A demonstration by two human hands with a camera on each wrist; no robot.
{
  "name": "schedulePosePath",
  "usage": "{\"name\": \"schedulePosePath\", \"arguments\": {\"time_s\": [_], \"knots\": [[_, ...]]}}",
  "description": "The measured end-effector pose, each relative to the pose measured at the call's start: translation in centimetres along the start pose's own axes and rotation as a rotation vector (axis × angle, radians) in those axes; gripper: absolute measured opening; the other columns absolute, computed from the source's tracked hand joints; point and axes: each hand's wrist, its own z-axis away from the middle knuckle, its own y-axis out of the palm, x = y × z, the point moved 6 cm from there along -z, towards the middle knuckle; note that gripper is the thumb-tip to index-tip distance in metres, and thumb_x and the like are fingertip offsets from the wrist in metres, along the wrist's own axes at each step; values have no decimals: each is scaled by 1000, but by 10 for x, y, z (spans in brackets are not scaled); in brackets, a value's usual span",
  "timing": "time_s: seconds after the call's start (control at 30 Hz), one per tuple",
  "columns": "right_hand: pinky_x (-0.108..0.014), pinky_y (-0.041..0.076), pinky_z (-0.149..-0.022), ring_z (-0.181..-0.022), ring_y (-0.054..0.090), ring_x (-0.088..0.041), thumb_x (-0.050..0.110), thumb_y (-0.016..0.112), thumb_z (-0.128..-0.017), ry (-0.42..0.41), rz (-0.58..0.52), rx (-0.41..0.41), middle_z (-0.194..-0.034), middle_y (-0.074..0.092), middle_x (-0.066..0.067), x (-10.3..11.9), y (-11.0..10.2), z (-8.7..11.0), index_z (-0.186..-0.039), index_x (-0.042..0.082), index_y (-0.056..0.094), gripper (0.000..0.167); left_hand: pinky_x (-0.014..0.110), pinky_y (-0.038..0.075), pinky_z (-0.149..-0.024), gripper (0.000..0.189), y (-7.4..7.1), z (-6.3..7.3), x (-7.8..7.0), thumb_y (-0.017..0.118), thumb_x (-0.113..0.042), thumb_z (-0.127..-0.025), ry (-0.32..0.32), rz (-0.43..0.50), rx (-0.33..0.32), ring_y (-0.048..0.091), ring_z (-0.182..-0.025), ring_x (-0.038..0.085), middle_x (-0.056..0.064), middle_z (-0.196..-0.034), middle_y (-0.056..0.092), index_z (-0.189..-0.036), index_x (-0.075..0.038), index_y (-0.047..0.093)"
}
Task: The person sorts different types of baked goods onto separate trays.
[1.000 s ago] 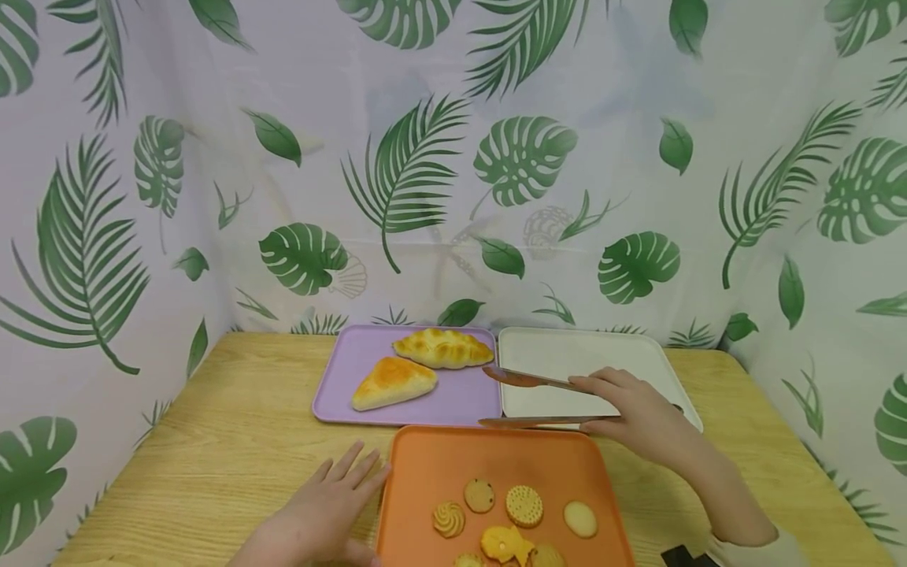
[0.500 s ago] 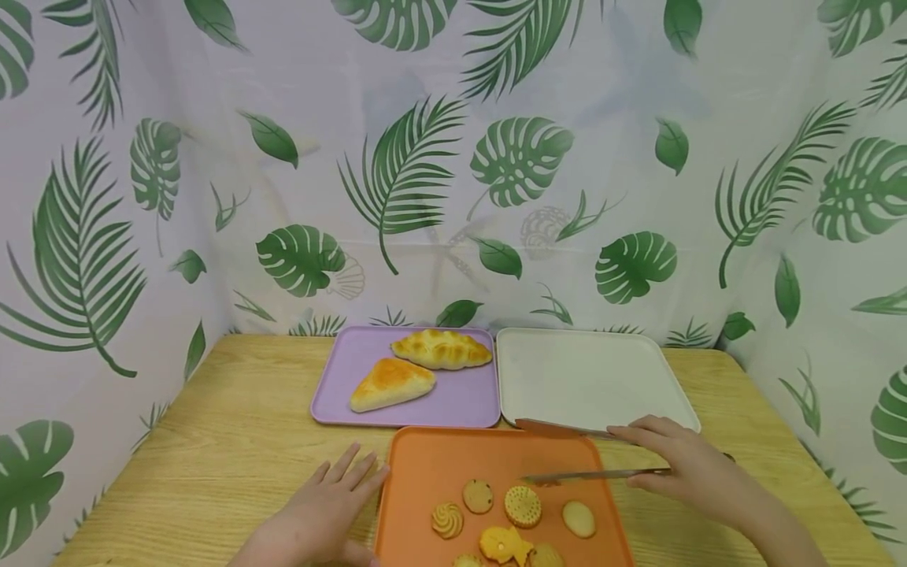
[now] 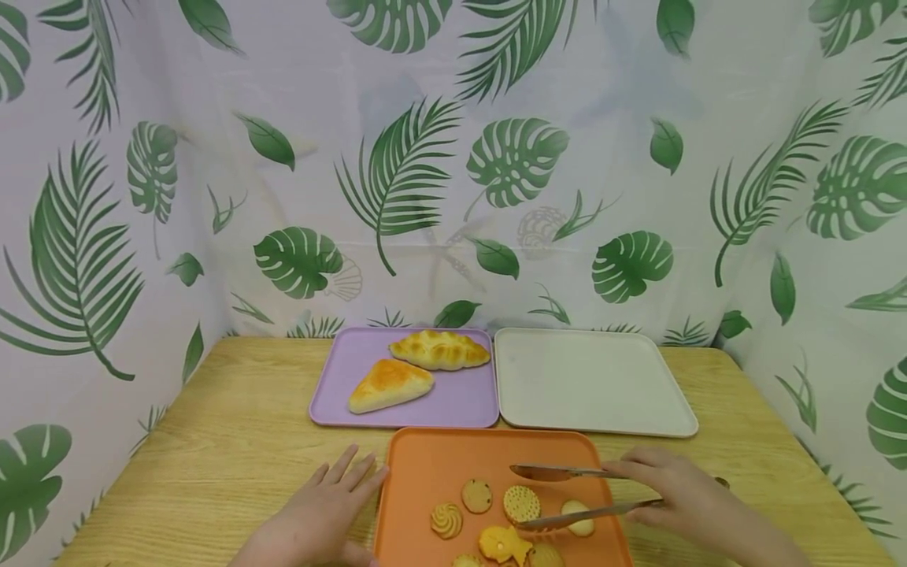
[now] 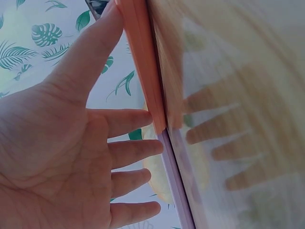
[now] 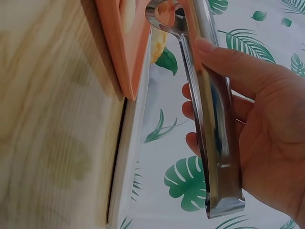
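My right hand (image 3: 683, 492) grips metal tongs (image 5: 217, 119), whose arms are spread apart over the orange tray (image 3: 453, 453). In the head view the lower arm passes in front of a round dotted biscuit (image 3: 522, 502) and a plain oval biscuit (image 3: 579, 520). Nothing sits between the tong tips. My left hand (image 3: 312, 508) rests at the tray's left edge with its fingers straight; in the left wrist view the thumb and index finger touch the orange rim (image 4: 143, 62). Also on this tray are a swirl biscuit (image 3: 446, 520), a speckled biscuit (image 3: 477, 496) and a fish-shaped biscuit (image 3: 503, 543).
Behind the orange tray stands a purple tray (image 3: 329, 402) bearing a triangular bread (image 3: 390, 386) and a braided bread (image 3: 441, 350). A white tray (image 3: 591, 382) adjoins it on the right. Leaf-patterned cloth (image 3: 439, 197) hangs around the wooden table (image 3: 234, 417).
My right hand has brought the spread tongs from the seam between the purple and white trays down over the orange tray's biscuits. The left hand has stayed at the tray's edge.
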Motion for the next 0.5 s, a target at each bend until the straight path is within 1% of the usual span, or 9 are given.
{"name": "schedulePosePath", "arguments": {"time_s": [0.23,0.4,0.5], "knots": [[-24,52,-65,-87,61,-10,28,78,-79,40,13,37,-106,65,3,4,5,-4,-119,14,67,44,68,27,-110,102,-2,1,-2,75,-58,-72,2,-20,-8,15,-148,45,19,-158,29,-152,-10,34],[-23,51,-64,-85,61,-8,27,77,-80,44,24,33,-103,64,5,6,4,-7,-117,16,69,40,68,27,-110,102,-3,1,-2,76,-57,-71,4,-33,-10,16,-148,46,20,-158,30,-151,-9,34],[-24,52,-65,-83,60,-6,27,77,-80,43,57,26,-102,64,7,7,3,-9,-116,19,69,38,68,27,-110,101,-2,1,-2,76,-57,-72,3,-33,-10,16,-148,46,20,-158,30,-151,-9,34]]}}
